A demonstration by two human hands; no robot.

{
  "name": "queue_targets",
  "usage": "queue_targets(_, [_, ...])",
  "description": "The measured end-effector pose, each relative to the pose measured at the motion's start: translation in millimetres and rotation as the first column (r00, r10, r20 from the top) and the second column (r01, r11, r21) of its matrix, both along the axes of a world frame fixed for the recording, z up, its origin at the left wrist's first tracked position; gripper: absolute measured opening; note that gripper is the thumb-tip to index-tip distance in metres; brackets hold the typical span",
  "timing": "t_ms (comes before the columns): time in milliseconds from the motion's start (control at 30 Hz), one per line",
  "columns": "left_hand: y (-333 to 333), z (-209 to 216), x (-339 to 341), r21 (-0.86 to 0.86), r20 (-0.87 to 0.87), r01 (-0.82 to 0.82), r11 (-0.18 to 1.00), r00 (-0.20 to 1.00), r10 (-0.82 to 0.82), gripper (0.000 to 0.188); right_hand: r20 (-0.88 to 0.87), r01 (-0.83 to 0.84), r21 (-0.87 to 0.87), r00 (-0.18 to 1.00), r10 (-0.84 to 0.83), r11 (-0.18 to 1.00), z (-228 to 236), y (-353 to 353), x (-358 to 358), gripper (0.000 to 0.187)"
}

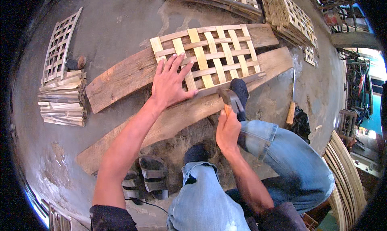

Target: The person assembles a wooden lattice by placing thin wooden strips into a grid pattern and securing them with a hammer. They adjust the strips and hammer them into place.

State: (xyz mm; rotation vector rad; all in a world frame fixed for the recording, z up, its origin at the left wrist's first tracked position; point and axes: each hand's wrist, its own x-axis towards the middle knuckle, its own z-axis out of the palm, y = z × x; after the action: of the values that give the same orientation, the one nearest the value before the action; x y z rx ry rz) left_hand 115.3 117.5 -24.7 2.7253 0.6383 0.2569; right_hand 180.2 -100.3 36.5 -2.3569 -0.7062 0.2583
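A woven lattice panel of pale bamboo strips (213, 55) lies across two weathered wooden planks (121, 76). My left hand (171, 80) rests with spread fingers on its left end, thumb along the near edge. In my right hand (228, 130) is a hammer (231, 101), gripped by its orange-brown handle. Its dark head is over the panel's near edge, close to my dark-socked foot, which is on the near plank (189, 114). Whether the hammer head touches the panel cannot be told.
Bundled bamboo strips (62, 100) and another lattice panel (61, 45) lie at left. Stacked panels (290, 19) stand at far right. A wooden-handled knife (291, 106) lies on the floor right of the planks, beside a black bag (301, 120). Sandals (154, 174) sit near my legs.
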Motion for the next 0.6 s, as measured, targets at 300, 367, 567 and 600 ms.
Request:
queue_targets(300, [-2.9,-6.2,-5.0,0.016,-0.015,-0.012,1.0,1.0,0.012,0.088,0.021,-0.165,-0.097,0.986,0.167,0.982,-2.9,-7.6,2.7,0.025])
queue_targets(367, [-0.9,0.5,-2.2,0.002,-0.018,0.0,1.0,1.0,0.0,0.087,0.017,-0.203,-0.145,0.978,0.207,0.968,-7.8,-5.1,3.2,0.023])
queue_targets(567, [0.3,-3.8,-4.4,0.011,0.0,-0.004,1.0,1.0,0.004,0.087,0.173,-0.147,0.125,0.977,0.124,0.981,3.3,3.7,-1.9,0.019])
queue_targets(600, [-0.6,-4.6,-5.8,0.012,-0.012,-0.004,1.0,1.0,0.004,0.087,0.135,-0.16,0.051,0.979,0.152,0.986,-6.6,1.8,-1.3,0.019])
